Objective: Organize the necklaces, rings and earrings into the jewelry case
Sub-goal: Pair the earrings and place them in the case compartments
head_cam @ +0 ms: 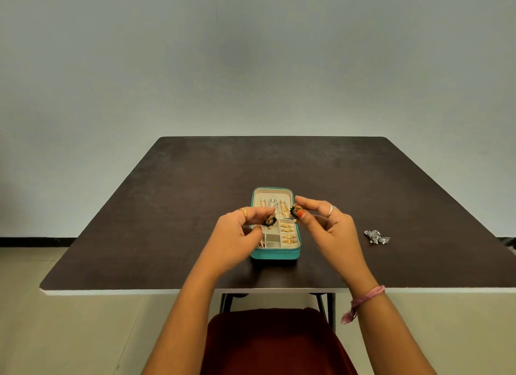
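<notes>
Each grip (296, 210) pinching an earring (269, 221).

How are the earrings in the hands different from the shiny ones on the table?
The held earrings are black and gold; the table earrings are silvery. The held ones hang over the case, one pinched in each hand; the silvery ones lie together, untouched. Both are pairs still outside the case.

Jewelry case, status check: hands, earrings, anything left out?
Left hand and right hand each pinch a black-and-gold earring over the open jewelry case. Gold rings slotted. Silver earrings loose on table, right side.
</notes>
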Available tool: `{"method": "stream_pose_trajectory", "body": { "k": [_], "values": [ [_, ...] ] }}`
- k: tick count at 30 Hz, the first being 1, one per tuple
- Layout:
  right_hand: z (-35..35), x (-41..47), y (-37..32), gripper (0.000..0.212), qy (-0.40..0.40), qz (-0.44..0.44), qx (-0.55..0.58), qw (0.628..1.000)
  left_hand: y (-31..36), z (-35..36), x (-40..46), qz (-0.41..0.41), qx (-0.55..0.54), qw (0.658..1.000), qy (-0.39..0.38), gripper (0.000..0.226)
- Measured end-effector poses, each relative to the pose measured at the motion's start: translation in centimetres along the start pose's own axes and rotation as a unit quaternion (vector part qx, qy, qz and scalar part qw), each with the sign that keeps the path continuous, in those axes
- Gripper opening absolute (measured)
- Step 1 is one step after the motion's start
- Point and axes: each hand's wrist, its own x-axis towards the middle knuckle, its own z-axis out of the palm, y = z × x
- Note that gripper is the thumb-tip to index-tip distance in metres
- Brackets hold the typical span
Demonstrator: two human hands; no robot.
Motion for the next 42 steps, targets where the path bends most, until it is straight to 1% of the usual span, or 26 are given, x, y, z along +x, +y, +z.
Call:
{"method": "stream_pose_trajectory", "body": {
  "k": [3, 5, 8, 11, 16, 19, 24, 28, 34, 37, 42],
  "values": [
    [0.7, -0.2, 1.1, 0.027, 0.001, 0.003, 0.009, 1.000, -0.6, 0.5, -0.3, -0.002, 0.020, 1.000, 0.001, 0.043],
    [1.1, -0.3, 1.7, 0.027, 0.004, 0.019, 0.021, 1.000, -1.0, 1.0, -0.5, -0.001, 0.025, 1.000, 0.015, 0.042],
    [1.7, -0.6, 2.4, 0.027, 0.014, 0.048, 0.061, 0.997, -1.6, 1.8, -0.9, 0.009, 0.016, 0.999, 0.048, 0.041],
    [2.0, -1.1, 2.8, 0.028, 0.019, 0.078, 0.101, 0.992, -2.0, 2.7, -1.5, 0.020, 0.038, 0.997, 0.064, 0.043],
    [2.1, -1.8, 3.4, 0.027, 0.025, 0.091, 0.096, 0.991, -2.6, 3.9, -2.1, 0.040, 0.054, 0.994, 0.087, 0.043],
    [2.3, -1.9, 3.8, 0.027, 0.028, 0.095, 0.096, 0.990, -3.2, 4.4, -2.2, 0.047, 0.082, 0.991, 0.100, 0.041],
    [2.2, -1.8, 4.0, 0.026, 0.023, 0.097, 0.098, 0.990, -3.8, 5.1, -2.8, 0.052, 0.061, 0.991, 0.110, 0.046],
    [2.1, -1.8, 4.2, 0.026, 0.019, 0.102, 0.100, 0.990, -3.8, 5.6, -3.1, 0.051, 0.059, 0.990, 0.117, 0.045],
    [2.2, -1.8, 4.7, 0.026, 0.019, 0.100, 0.087, 0.991, -3.7, 5.6, -2.8, 0.018, 0.083, 0.988, 0.127, 0.022],
    [2.2, -1.8, 4.8, 0.026, 0.022, 0.100, 0.080, 0.992, -3.2, 5.2, -2.5, 0.006, 0.099, 0.988, 0.120, 0.022],
    [2.2, -1.8, 4.8, 0.026, 0.024, 0.093, 0.066, 0.993, -2.7, 4.6, -1.7, -0.034, 0.161, 0.983, 0.083, 0.026]
  ]
}}
